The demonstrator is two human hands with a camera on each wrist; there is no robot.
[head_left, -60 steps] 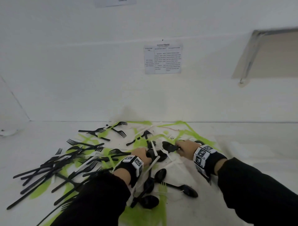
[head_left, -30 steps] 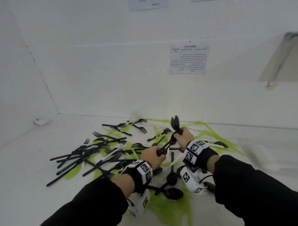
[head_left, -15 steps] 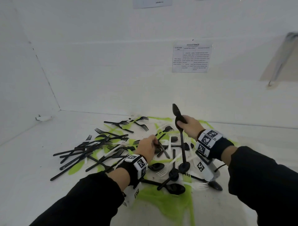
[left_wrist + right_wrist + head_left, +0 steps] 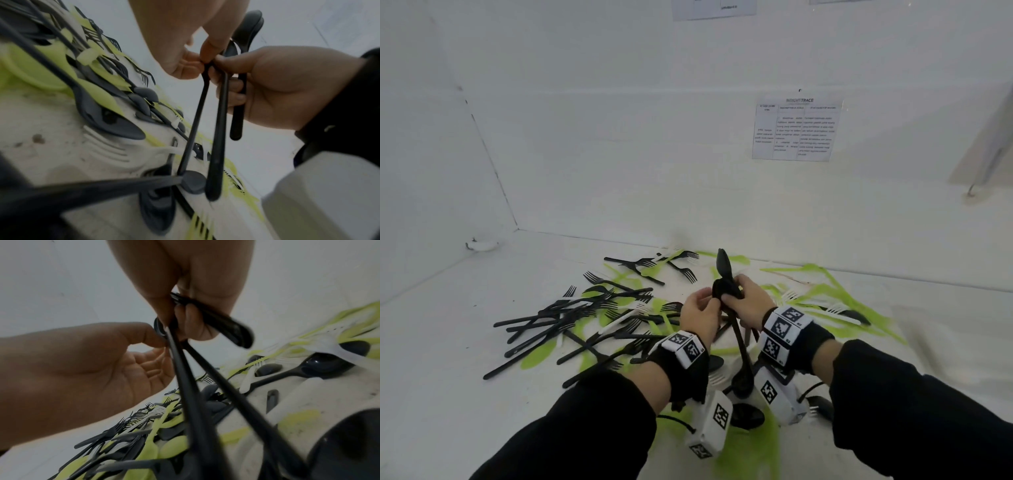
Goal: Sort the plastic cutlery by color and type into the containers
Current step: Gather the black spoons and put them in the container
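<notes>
My right hand (image 4: pixel 751 298) grips a bundle of black spoons (image 4: pixel 723 270), bowls up and handles hanging down over the pile. My left hand (image 4: pixel 700 313) meets it from the left and pinches a black spoon at the bundle, near the bowls. The left wrist view shows my left fingertips (image 4: pixel 207 53) pinching the top of one black spoon (image 4: pixel 197 113) beside my right hand (image 4: pixel 283 87). In the right wrist view my right hand (image 4: pixel 185 293) clamps the black spoons (image 4: pixel 185 386) while my left hand (image 4: pixel 92 363) touches them with thumb and fingers.
Mixed cutlery lies on the white surface: a heap of black forks (image 4: pixel 571 315) at left, green pieces (image 4: pixel 828 287) at right, white forks (image 4: pixel 837 313), and loose black spoons (image 4: pixel 748 416) under my wrists. White walls close the back and left. No container shows.
My left hand has lifted a black spoon off the pile and brought it up to the bundle. My right hand has come slightly left and nearer, so both hands now meet.
</notes>
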